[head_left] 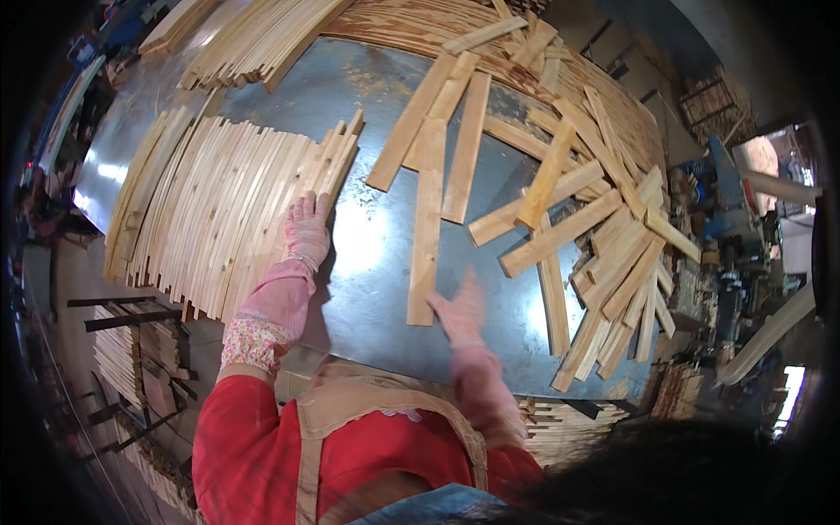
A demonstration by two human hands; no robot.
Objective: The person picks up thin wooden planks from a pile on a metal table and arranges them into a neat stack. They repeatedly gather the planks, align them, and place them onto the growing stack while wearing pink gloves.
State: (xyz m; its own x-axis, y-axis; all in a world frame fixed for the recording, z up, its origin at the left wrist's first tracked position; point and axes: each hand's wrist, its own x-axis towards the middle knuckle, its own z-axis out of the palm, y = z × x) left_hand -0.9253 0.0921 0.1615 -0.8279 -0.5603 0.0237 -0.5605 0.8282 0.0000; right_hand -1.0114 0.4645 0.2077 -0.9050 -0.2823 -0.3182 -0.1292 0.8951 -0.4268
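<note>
My left hand [307, 231], in a pink glove, rests on the right end of a row of thin wooden strips [229, 210] standing on edge side by side. Its fingers are stretched out along the last strips. My right hand [461, 310], also in pink, is beside the near end of a flat wooden slat [426, 236]. Its thumb reaches the slat's right edge, or nearly so; the fingers point away, spread from the thumb and smeared by motion. Other slats [466, 144] lie loose just beyond.
A dark, shiny metal tabletop [367, 302] bears the wood. On the right lies a jumbled heap of slats [612, 262], partly over a plywood sheet [402, 19]. More bundled strips [262, 44] sit at the far left. Stacked wood [118, 354] stands below the table at left.
</note>
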